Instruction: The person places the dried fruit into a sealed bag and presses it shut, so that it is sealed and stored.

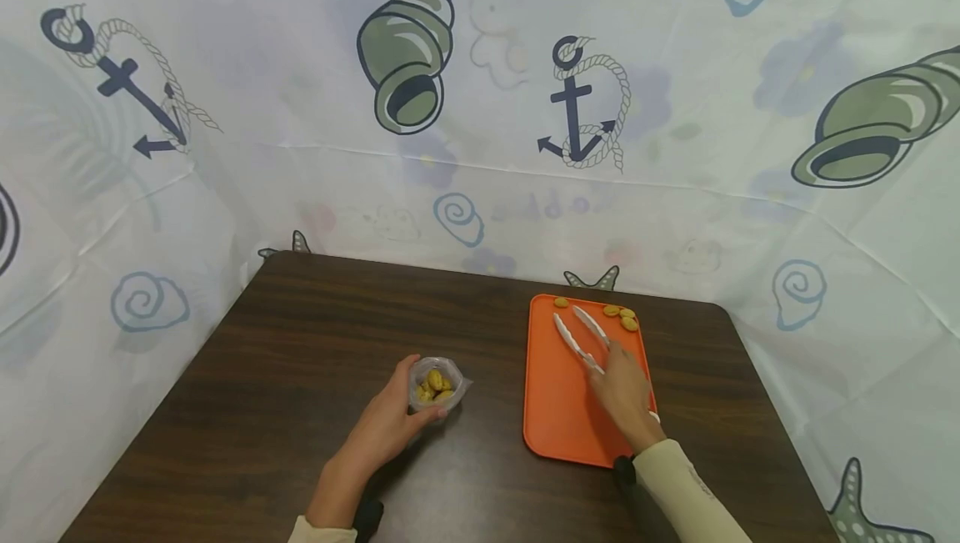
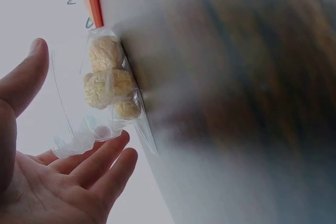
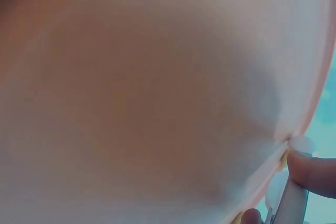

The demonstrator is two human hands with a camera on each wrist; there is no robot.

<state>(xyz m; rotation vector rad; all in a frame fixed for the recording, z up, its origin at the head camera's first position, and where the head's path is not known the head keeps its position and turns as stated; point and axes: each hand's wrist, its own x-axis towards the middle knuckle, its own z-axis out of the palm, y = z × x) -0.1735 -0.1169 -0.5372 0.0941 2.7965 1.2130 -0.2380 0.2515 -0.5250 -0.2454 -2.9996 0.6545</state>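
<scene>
My left hand (image 1: 388, 422) curves its thumb and fingers around a clear plastic bag (image 1: 461, 384) on the table. Inside the bag lie several tan, wrinkled pieces (image 1: 435, 379) that look like walnuts; the left wrist view shows them stacked close to the tabletop. Over an orange tray (image 1: 551, 418), my right hand (image 1: 624, 389) grips a pair of tongs (image 1: 573, 339), their arms spread and pointing to the far left. One walnut-like piece (image 1: 561, 302) lies at the tray's far left corner, and several more (image 1: 628, 324) sit at the far right corner.
The dark wooden table (image 1: 285, 368) has its far edge against a hanging cloth (image 1: 510, 109) printed with shells and anchors. More of this cloth hangs along the left and right sides. The tray's raised rim stands near the table's far edge.
</scene>
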